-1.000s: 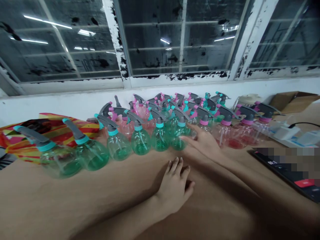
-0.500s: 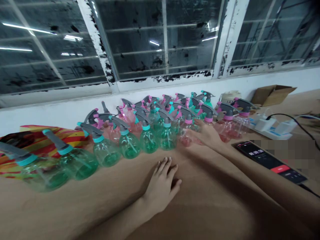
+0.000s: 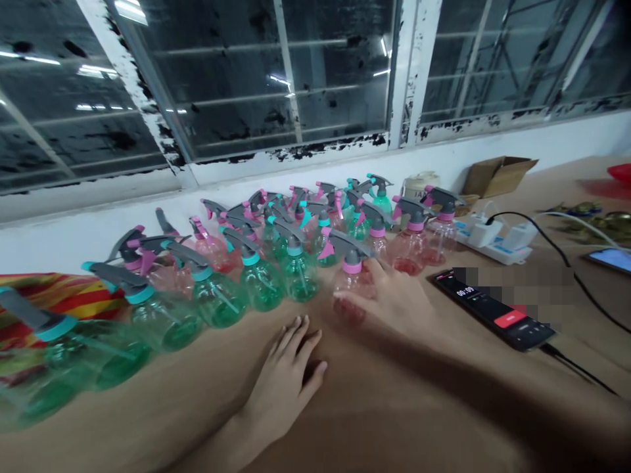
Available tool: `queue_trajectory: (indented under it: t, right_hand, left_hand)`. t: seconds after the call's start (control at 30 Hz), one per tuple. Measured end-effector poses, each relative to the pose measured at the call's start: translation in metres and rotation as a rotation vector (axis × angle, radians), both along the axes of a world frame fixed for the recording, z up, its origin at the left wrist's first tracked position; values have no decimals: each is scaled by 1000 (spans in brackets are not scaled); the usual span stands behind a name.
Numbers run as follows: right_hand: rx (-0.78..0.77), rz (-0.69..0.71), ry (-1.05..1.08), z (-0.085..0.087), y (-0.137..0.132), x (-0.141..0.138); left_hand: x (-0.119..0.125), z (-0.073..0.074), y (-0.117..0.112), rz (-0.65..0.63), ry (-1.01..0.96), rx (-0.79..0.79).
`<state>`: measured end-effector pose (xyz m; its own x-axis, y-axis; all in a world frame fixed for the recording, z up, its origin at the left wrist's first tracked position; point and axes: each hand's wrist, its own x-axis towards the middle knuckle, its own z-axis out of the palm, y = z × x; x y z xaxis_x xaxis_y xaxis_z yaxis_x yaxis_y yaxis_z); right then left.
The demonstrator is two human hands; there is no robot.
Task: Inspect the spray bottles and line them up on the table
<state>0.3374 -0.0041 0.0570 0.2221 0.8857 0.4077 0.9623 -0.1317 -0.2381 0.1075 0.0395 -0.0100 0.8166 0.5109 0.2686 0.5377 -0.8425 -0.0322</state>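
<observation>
My right hand (image 3: 394,295) is wrapped round a pink spray bottle (image 3: 352,286) with a grey trigger head and pink collar, just in front of the other bottles. The thumb lies across its near side. Flat on the table, my left hand (image 3: 288,371) has its fingers spread and holds nothing. Beyond its fingertips stands a green spray bottle (image 3: 300,279) with a turquoise collar. More green bottles run in a row to the left, and pink spray bottles (image 3: 409,246) stand just past my right hand.
A phone (image 3: 493,309) with a cable lies on the table (image 3: 394,420) at right. Behind it are a power strip (image 3: 517,253) with chargers, an open cardboard box (image 3: 497,176) and a pale tub (image 3: 419,186). A red and yellow cloth (image 3: 93,289) lies at left.
My right hand has closed on the pink spray bottle and drawn it nearer, out from the row. My left hand still rests on the table. The camera view has swung to the right.
</observation>
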Motion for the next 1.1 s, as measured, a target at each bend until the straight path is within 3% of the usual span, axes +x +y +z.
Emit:
queue_trajectory:
  t: [0.2,0.33,0.47,0.57,0.83,0.93,1.1]
  right_hand:
    - [4,132,-113,5,-49,5]
    - [-16,207,-17,10,-58,20]
    - [-97,446,285,11,-41,45]
    - [-194,545,539,9,-23,53]
    - [-99,682,916,25,3,9]
    - [-70,727,1035,17,7,-3]
    - [42,745,1056,-2,15,-9]
  left_hand:
    - [0,0,1,-5,-29,9]
    - [-1,-2,2,-8,-26,23]
    - [-1,-2,1,-12,-29,21]
    - [-1,-1,0,-3,-42,8]
    - [0,2,-3,11,2,-8]
    - [0,1,-4,12,6,-17]
    - [0,0,-5,7,-4,-12]
